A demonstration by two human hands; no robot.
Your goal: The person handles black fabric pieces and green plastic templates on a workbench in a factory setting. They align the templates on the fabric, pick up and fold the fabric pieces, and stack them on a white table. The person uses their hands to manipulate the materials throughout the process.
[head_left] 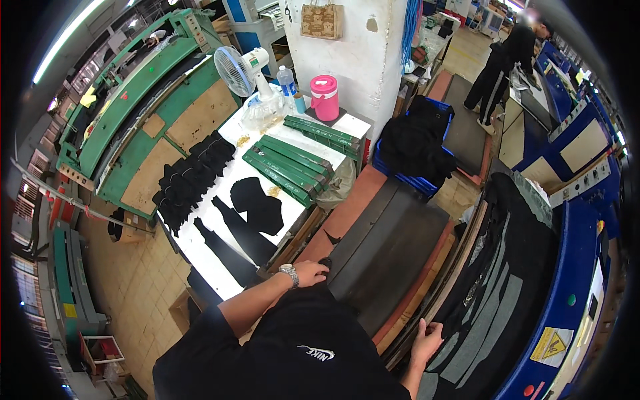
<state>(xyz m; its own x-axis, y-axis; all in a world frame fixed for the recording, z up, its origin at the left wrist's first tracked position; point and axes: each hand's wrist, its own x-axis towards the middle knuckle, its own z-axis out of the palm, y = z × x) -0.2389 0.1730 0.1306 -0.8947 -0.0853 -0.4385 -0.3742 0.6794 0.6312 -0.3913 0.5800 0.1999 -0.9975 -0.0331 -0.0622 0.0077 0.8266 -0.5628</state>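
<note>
My left hand (309, 273), with a metal watch (290, 272) on the wrist, is closed over a small black thing (325, 263) at the left edge of a long dark board (387, 247). What that thing is cannot be made out under the fingers. Low on the right, my right hand (425, 341) has its thumb and fingers slightly apart, beside the wooden edge (445, 283) of the press bed. Nothing shows between those fingers. Black cloth (527, 233) and long grey strips (497, 320) lie on the bed just beyond it.
On the white table (200, 252) at left are black cloth pieces (257, 205), bunched black garments (193, 173), green bars (287, 170), a fan (240, 70) and a pink jug (324, 98). A blue crate (393, 167) of black cloth stands ahead. Another person (503, 63) stands far right.
</note>
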